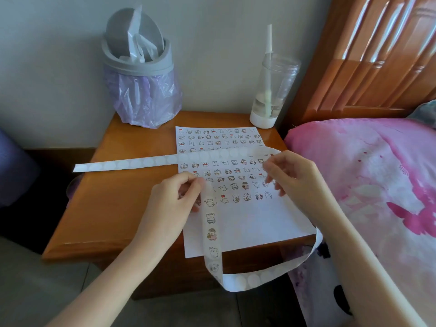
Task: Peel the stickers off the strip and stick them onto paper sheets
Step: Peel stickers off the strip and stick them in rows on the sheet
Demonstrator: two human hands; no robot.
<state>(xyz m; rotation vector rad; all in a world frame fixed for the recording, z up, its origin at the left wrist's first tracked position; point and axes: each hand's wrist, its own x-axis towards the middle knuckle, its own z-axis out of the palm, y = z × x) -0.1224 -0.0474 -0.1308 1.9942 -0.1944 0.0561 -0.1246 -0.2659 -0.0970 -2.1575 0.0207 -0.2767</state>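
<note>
Left hand (174,199) pinching the sticker strip (212,234), right hand (292,175) blurry over the paper sheet (254,223), its grip cannot be told, tiny cartoon animal stickers, wooden table (122,190)

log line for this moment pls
left hand: pinches sticker strip | right hand: fingers curled above front paper sheet, hold unclear | sheet: upper rows stickered, lower part bare

Sticker strip (210,234) looped over sticker-filled paper sheet (247,223)
</note>
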